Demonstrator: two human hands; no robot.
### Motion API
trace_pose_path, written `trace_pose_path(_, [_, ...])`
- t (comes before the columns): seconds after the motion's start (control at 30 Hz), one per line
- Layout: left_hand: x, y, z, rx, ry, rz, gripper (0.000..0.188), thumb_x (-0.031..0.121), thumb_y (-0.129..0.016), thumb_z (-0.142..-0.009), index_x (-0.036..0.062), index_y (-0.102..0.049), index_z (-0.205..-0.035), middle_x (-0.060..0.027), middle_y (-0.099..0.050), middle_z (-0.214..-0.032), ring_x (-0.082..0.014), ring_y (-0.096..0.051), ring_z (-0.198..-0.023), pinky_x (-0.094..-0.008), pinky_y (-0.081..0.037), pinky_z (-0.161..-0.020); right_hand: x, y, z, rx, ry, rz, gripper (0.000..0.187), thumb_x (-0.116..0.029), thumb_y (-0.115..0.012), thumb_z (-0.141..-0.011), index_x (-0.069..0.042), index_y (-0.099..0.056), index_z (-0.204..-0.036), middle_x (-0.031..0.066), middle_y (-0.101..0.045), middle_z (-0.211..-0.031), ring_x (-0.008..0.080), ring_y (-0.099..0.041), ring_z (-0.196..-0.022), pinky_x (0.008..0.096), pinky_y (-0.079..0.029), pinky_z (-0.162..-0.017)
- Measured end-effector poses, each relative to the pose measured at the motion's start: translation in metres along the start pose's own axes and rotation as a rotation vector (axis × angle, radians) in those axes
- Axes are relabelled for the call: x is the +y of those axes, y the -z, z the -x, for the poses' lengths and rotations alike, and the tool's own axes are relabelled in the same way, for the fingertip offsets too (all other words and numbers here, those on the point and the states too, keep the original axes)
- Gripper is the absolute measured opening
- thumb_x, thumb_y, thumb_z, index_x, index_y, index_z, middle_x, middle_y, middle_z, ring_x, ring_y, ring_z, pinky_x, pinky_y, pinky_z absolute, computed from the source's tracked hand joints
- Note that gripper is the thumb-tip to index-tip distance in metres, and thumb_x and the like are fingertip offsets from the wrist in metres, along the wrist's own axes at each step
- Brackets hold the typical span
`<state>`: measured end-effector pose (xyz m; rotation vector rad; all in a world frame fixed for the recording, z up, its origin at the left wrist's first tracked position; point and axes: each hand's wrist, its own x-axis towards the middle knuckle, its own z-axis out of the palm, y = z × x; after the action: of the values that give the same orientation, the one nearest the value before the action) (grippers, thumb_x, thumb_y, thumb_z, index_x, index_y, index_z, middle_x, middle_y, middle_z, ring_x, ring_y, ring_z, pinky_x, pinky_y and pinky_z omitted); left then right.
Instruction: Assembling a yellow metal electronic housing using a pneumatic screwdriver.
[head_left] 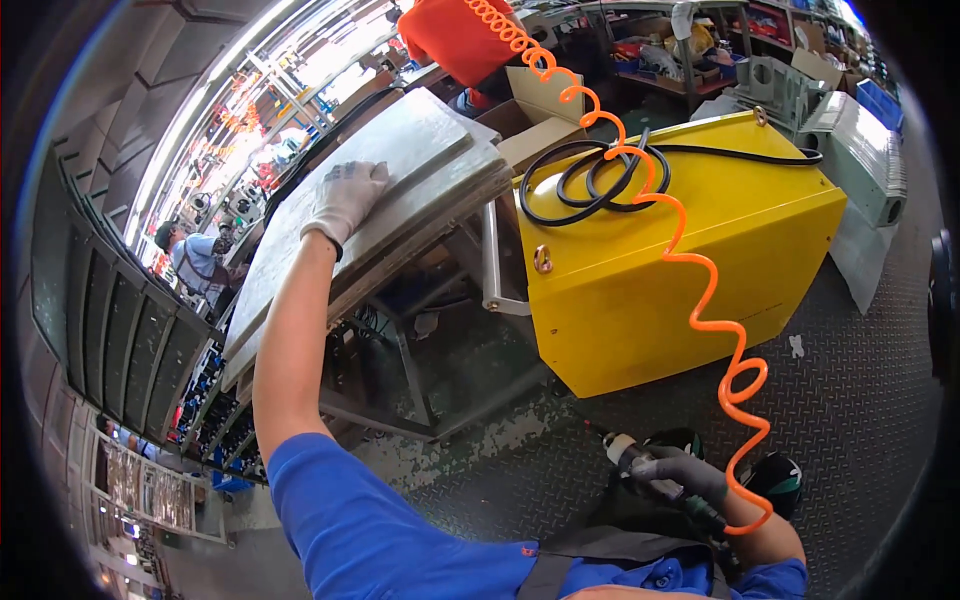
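My left hand [347, 196], in a pale work glove, rests on the topmost of a stack of grey flat panels [410, 132]. Its fingers lie against the panel's surface and do not wrap round an edge. Low on the right, my right hand [685, 472], in a dark grey glove, is closed round a pneumatic screwdriver [625, 452]. The tool's bit points up and to the left, away from the panels. An orange coiled air hose [708, 290] runs down from above to the back end of the tool.
A yellow metal cabinet [680, 290] with lifting eyes stands right of the panels. A black cable [580, 205] lies coiled on it. Beyond are an open cardboard box [545, 110], an orange-red object [455, 40] and grey housings [855, 150]. Another person [195, 260] works at far left.
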<state>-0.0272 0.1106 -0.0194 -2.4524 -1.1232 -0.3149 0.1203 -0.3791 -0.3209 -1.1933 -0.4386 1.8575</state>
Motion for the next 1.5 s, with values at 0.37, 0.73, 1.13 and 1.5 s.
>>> trace_pose_path(0.37, [0.111, 0.035, 0.107, 0.341, 0.234, 1.612, 0.040, 0.035, -0.051, -0.102, 0.0180, -0.045, -0.067, 0.0052, -0.035, -0.052, -0.0045, -0.029, -0.039, -0.0229, -0.022, -0.038, -0.035, 0.086, 0.017, -0.109, 0.039, 0.149, 0.065, -0.030, -0.075, -0.078, 0.004, -0.049, -0.128, 0.0087, -0.062, -0.098, 0.0142, -0.062, -0.080, 0.0276, -0.052, -0.072])
trace_pose_path(0.73, [0.345, -0.177, 0.298, -1.173, 0.822, 2.535, 0.035, 0.044, -0.047, -0.104, 0.0137, -0.055, -0.088, 0.0013, -0.046, -0.062, -0.0094, -0.033, -0.043, -0.0255, -0.032, -0.047, -0.032, 0.149, 0.045, -0.080, -0.090, -0.010, 0.082, -0.022, -0.078, -0.070, 0.005, -0.044, -0.140, 0.0070, -0.059, -0.107, 0.0160, -0.058, -0.099, 0.0295, -0.046, -0.093])
trace_pose_path(1.13, [0.255, -0.331, 0.353, -0.874, 0.925, 2.509, 0.028, 0.025, -0.061, -0.099, 0.0087, -0.062, -0.122, 0.0005, -0.061, -0.096, -0.0094, -0.053, -0.073, -0.0221, -0.037, -0.056, 0.058, 0.072, -0.032, 0.194, 0.059, 0.016, 0.082, -0.014, -0.077, -0.072, 0.000, -0.040, -0.144, 0.0045, -0.059, -0.110, 0.0154, -0.057, -0.099, 0.0302, -0.045, -0.094])
trace_pose_path(1.5, [0.222, -0.355, 0.354, -0.827, 0.805, 2.673, 0.031, 0.023, -0.059, -0.100, 0.0038, -0.060, -0.125, 0.0026, -0.056, -0.087, -0.0058, -0.043, -0.062, -0.0199, -0.033, -0.052, 0.065, 0.045, -0.084, 0.133, 0.172, 0.581, 0.094, -0.030, -0.083, -0.070, -0.002, -0.037, -0.146, 0.0184, -0.065, -0.116, 0.0247, -0.064, -0.105, 0.0368, -0.051, -0.089])
